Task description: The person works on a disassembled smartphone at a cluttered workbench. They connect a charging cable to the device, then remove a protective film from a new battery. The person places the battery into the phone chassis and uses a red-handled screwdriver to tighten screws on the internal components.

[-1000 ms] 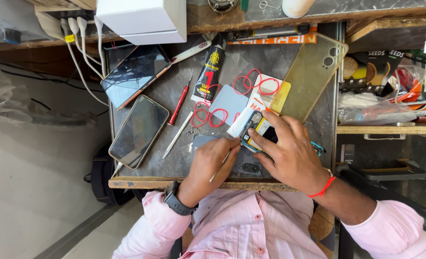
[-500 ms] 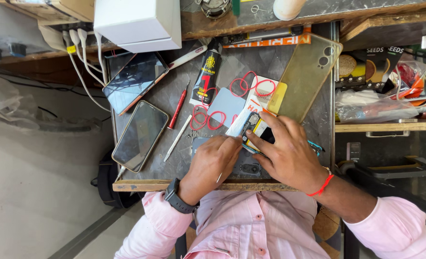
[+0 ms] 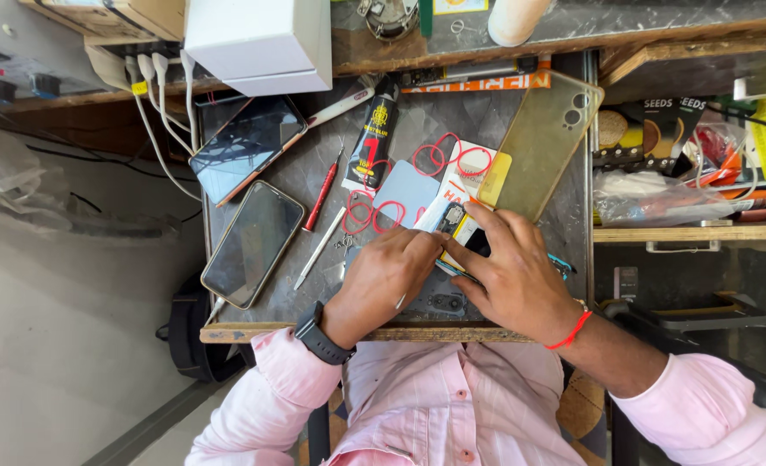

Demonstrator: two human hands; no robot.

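Both hands meet over one opened phone [image 3: 452, 289] at the near edge of the surface [image 3: 564, 233]: left hand [image 3: 383, 280] fingers curled around a thin tool [image 3: 400, 301], right hand [image 3: 508, 272] fingers pressed flat on the phone. Two more phones [image 3: 253, 243] lie left, one yellowish case [image 3: 542, 142] behind, and five red rubber bands [image 3: 439, 158] between.

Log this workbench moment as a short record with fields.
Surface: grey worktop with wooden front edge
Left hand: left hand, black wristwatch, holding a thin metal tool
Right hand: right hand, red wrist thread, pressing on a small opened device
Left of hands: two dark smartphones, red-handled screwdriver
Behind: yellowish clear phone case, red rubber bands
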